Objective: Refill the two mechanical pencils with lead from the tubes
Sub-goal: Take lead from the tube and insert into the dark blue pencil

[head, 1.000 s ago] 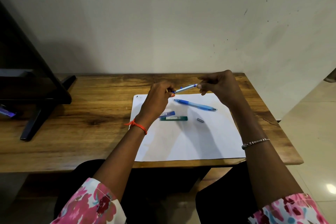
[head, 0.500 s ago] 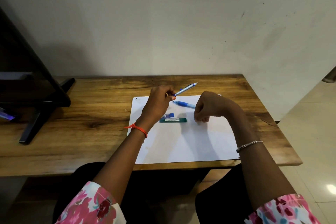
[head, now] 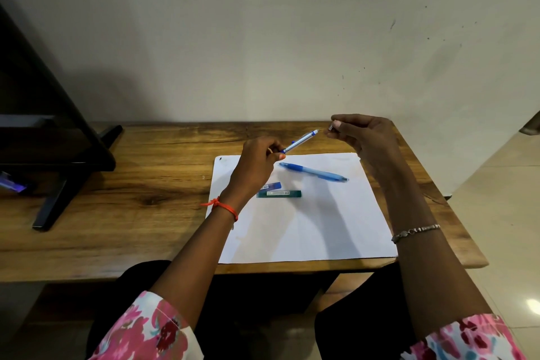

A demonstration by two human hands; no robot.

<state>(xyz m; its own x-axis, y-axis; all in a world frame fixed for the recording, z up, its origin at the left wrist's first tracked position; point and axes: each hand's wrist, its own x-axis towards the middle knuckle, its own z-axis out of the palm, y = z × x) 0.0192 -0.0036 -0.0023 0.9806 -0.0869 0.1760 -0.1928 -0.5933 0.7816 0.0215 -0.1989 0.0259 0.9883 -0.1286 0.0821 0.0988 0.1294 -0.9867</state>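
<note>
My left hand (head: 257, 164) grips a white-and-blue mechanical pencil (head: 301, 141) by its lower end, the top end pointing up and right above the table. My right hand (head: 365, 137) is raised just right of that top end and pinches a small silver cap (head: 331, 127) between thumb and finger. A second, blue mechanical pencil (head: 314, 171) lies on the white paper sheet (head: 306, 228). Two lead tubes lie side by side on the sheet: a blue tube (head: 273, 186), partly behind my left wrist, and a dark green tube (head: 279, 193).
The sheet lies on a wooden table (head: 131, 207) against a pale wall. A black stand (head: 58, 140) occupies the table's left end. The table's right edge borders a tiled floor (head: 502, 228).
My right hand dropped to the sheet, picked up the small silver cap that lay there, and rose with it to the pencil's top end. My left hand kept holding the pencil.
</note>
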